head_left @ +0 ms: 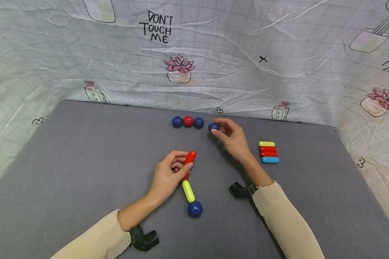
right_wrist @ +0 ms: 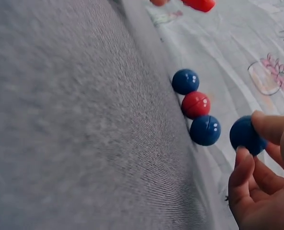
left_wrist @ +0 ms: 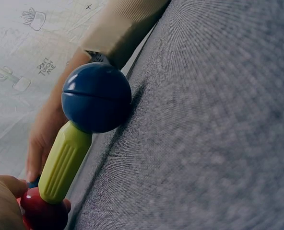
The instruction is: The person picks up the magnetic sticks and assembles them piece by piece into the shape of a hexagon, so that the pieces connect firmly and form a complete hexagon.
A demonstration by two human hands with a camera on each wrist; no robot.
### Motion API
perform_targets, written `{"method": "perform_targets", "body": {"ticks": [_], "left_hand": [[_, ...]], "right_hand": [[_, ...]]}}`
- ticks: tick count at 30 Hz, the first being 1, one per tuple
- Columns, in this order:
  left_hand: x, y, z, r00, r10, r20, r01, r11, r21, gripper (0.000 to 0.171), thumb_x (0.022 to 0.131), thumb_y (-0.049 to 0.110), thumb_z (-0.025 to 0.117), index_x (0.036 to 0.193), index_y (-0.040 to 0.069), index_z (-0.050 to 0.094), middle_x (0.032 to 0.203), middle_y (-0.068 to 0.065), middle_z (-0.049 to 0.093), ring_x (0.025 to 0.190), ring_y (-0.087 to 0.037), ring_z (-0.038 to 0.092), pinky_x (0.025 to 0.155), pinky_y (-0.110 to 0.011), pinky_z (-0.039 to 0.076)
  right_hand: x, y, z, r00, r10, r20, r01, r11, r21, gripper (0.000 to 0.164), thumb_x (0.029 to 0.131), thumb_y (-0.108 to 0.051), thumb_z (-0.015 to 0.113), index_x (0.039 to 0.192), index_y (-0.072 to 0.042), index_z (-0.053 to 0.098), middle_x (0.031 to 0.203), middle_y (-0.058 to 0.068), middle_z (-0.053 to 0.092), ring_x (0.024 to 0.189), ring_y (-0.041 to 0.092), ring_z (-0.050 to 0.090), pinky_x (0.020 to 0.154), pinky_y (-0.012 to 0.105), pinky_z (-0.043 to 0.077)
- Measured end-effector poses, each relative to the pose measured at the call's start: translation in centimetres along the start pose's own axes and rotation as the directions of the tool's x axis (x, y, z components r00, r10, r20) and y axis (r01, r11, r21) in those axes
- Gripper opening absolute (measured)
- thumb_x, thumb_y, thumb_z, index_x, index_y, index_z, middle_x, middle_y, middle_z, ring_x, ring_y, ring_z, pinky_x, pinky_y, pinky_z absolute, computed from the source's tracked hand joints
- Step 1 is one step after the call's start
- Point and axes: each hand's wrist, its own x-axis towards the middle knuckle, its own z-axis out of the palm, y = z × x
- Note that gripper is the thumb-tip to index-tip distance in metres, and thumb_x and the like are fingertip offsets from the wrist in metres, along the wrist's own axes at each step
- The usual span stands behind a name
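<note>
My left hand (head_left: 167,176) grips a joined chain near the middle of the table. Its red rod (head_left: 190,157) sticks up past the fingers, and a red ball (left_wrist: 43,211) is partly covered by them. From that ball runs a yellow rod (head_left: 188,191) ending in a blue ball (head_left: 195,209), which points toward the near side. At the back, my right hand (head_left: 235,138) pinches a loose blue ball (right_wrist: 246,135) between thumb and fingers. This ball is just right of a row made of a blue ball (head_left: 177,122), a red ball (head_left: 188,121) and another blue ball (head_left: 199,122).
Several rods lie side by side on the right: a yellow rod (head_left: 266,144), red rods (head_left: 267,149) and a light blue rod (head_left: 270,160). A printed cloth (head_left: 214,79) rises behind the grey table (head_left: 94,154). Each wrist wears a black camera band (head_left: 243,190).
</note>
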Motion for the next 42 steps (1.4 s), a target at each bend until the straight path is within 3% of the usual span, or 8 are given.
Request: {"method": "perform_targets", "body": {"ticks": [7,14,19,22,28,31,37,42], "left_hand": [[-0.1,2.7,0.0,1.000,-0.022,-0.020,0.023,0.999,0.039,0.026,0.087,-0.002,0.067,0.112,-0.007,0.060,0.092,-0.016,0.066,0.073,-0.031,0.063,0.060,-0.022,0.043],[-0.1,3.0,0.1,0.999,-0.017,-0.041,0.021,0.995,0.095,0.025,0.086,-0.001,0.069,0.110,-0.006,0.062,0.090,-0.014,0.066,0.076,-0.023,0.060,0.062,-0.024,0.040],[-0.1,3.0,0.1,0.999,-0.005,-0.044,0.009,0.994,0.110,0.025,0.086,-0.001,0.069,0.109,-0.006,0.062,0.090,-0.014,0.067,0.076,-0.024,0.059,0.060,-0.024,0.039],[-0.1,3.1,0.1,0.999,-0.001,-0.039,0.006,0.993,0.116,0.025,0.086,-0.001,0.069,0.110,-0.006,0.062,0.091,-0.014,0.067,0.076,-0.024,0.059,0.060,-0.024,0.039],[-0.1,3.2,0.0,0.999,-0.005,-0.037,0.009,0.992,0.124,0.025,0.086,-0.001,0.069,0.109,-0.006,0.062,0.090,-0.014,0.067,0.076,-0.024,0.059,0.061,-0.025,0.040],[0.0,3.1,0.1,0.999,-0.006,-0.038,0.011,0.992,0.128,0.025,0.086,-0.002,0.069,0.109,-0.007,0.062,0.089,-0.014,0.067,0.076,-0.024,0.059,0.061,-0.025,0.040],[0.1,0.5,0.1,0.999,-0.009,-0.046,0.014,0.993,0.118,0.025,0.087,0.008,0.071,0.110,0.002,0.064,0.091,-0.007,0.068,0.078,-0.019,0.060,0.062,-0.023,0.039],[0.2,0.4,0.1,0.999,-0.002,-0.040,0.007,0.993,0.116,0.025,0.087,0.009,0.071,0.110,0.003,0.064,0.091,-0.006,0.068,0.077,-0.018,0.060,0.062,-0.023,0.039]], "right_hand": [[-2.0,-1.6,-0.2,0.984,-0.056,0.172,0.030,0.989,0.148,0.034,0.093,-0.011,0.064,0.125,-0.002,0.059,0.111,0.011,0.062,0.087,0.027,0.057,0.066,0.039,0.049],[-3.2,-4.0,-0.2,0.962,-0.076,0.264,0.024,0.980,0.196,0.032,0.093,-0.001,0.061,0.123,0.005,0.057,0.102,0.019,0.060,0.086,0.045,0.057,0.065,0.044,0.050],[-3.4,-4.2,0.0,0.947,-0.093,0.308,0.012,0.967,0.255,0.032,0.094,0.001,0.058,0.125,0.005,0.056,0.111,0.019,0.060,0.092,0.047,0.059,0.064,0.036,0.052],[-3.4,-4.2,0.2,0.938,-0.116,0.325,0.020,0.959,0.284,0.032,0.094,0.001,0.058,0.126,0.006,0.055,0.114,0.018,0.059,0.094,0.046,0.060,0.065,0.036,0.053],[-3.6,-4.4,0.4,0.936,-0.155,0.317,0.067,0.961,0.269,0.032,0.094,-0.001,0.058,0.126,0.006,0.056,0.109,0.017,0.060,0.088,0.046,0.057,0.070,0.053,0.050],[-3.6,-4.6,0.5,0.934,-0.163,0.318,0.076,0.960,0.270,0.033,0.094,0.000,0.058,0.126,0.005,0.056,0.114,0.016,0.060,0.091,0.046,0.057,0.071,0.054,0.050],[-3.7,-4.8,0.6,0.928,-0.177,0.329,0.087,0.959,0.271,0.033,0.094,0.002,0.057,0.126,0.007,0.054,0.122,0.016,0.057,0.093,0.045,0.056,0.071,0.056,0.049],[-3.8,-4.9,0.6,0.929,-0.182,0.323,0.101,0.962,0.253,0.031,0.094,0.002,0.058,0.124,0.006,0.054,0.121,0.016,0.058,0.093,0.036,0.056,0.069,0.056,0.049]]}}
